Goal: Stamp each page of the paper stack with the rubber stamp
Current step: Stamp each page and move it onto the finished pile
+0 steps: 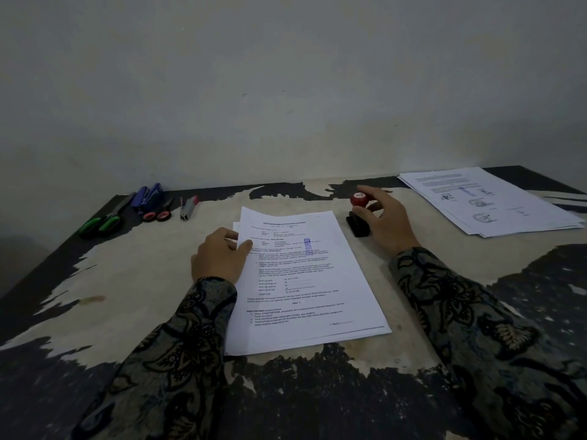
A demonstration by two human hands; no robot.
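Note:
A stack of printed white pages (305,281) lies in the middle of the worn table. Its top page carries a blue stamp mark (309,246) near the upper right of the text. My left hand (219,257) pinches the upper left edge of the top page, thumb on top. To the right of the stack, my right hand (382,217) grips the rubber stamp (359,200) by its red knob. The stamp stands on a black ink pad (357,225).
A second pile of stamped pages (489,201) lies at the far right. At the far left sit green-handled scissors (101,222), a blue stapler (147,196), red-handled scissors (158,212) and a small grey stapler (187,207). The wall stands right behind the table (133,296).

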